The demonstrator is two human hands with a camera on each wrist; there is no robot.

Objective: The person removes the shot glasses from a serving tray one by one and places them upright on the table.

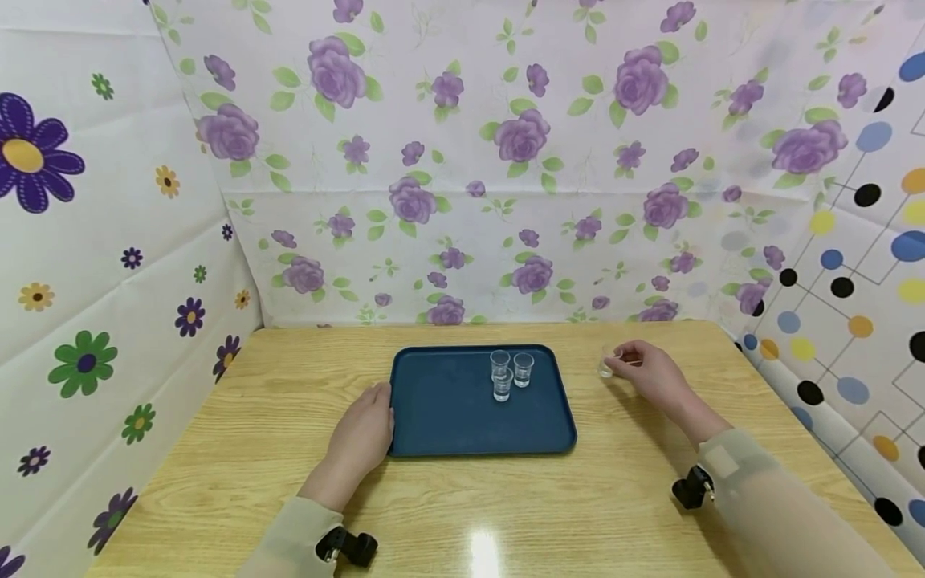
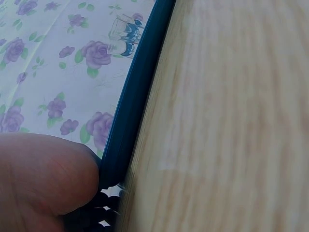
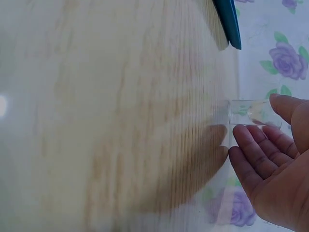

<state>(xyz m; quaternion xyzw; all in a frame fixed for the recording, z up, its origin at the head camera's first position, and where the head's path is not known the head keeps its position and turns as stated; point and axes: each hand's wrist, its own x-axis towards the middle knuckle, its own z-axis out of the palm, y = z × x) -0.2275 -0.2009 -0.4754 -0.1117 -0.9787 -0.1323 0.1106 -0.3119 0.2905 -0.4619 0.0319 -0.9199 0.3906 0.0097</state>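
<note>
A dark blue rectangular tray lies flat on the wooden table. Three small clear shot glasses stand upright together in its right half: a rear-left one, a rear-right one and a front one. Against the tray's left rim rests my left hand, its thumb right beside the tray edge in the left wrist view and its other fingers mostly hidden. To the right of the tray, my right hand pinches another shot glass between thumb and fingers, close over the table.
The wooden table ends at a flower-printed cloth backdrop at the rear. Patterned cloths also hang along the left and right sides. A small black camera sits on each wrist.
</note>
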